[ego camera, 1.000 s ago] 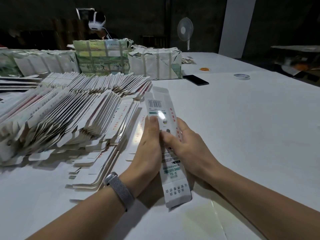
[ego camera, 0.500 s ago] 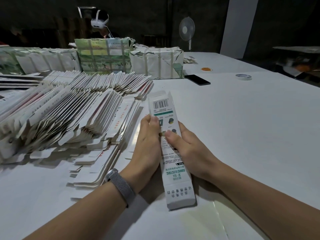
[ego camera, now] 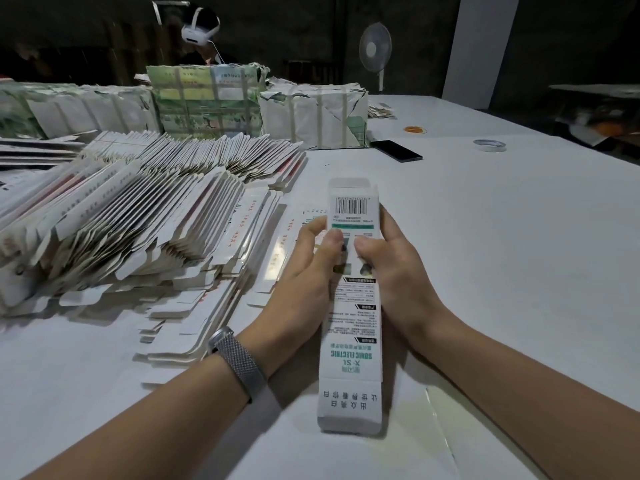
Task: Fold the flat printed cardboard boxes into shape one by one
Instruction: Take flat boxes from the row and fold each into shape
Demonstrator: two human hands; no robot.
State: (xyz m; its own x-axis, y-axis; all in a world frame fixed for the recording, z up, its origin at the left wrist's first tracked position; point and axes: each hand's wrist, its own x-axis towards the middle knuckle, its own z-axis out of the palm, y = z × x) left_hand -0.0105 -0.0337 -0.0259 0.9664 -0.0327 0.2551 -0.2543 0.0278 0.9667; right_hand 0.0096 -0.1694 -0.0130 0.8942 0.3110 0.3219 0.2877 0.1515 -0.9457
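The white surface point(ego camera: 502, 237) carries flat box stacks point(ego camera: 138, 220) left, wrapped bundles point(ego camera: 311, 116) far, a phone point(ego camera: 396, 150) and a tape roll point(ego camera: 489, 145).

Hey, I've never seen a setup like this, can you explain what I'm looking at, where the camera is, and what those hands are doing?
There is no machine here. The camera sits on a person's head, looking forward and down at their own bare hands. The left hand and right hand each keep a grip on one long printed box, thumbs on its top face. To the left on the white table lies a pile of flat boxes; behind it are wrapped bundles, a phone and a tape roll.
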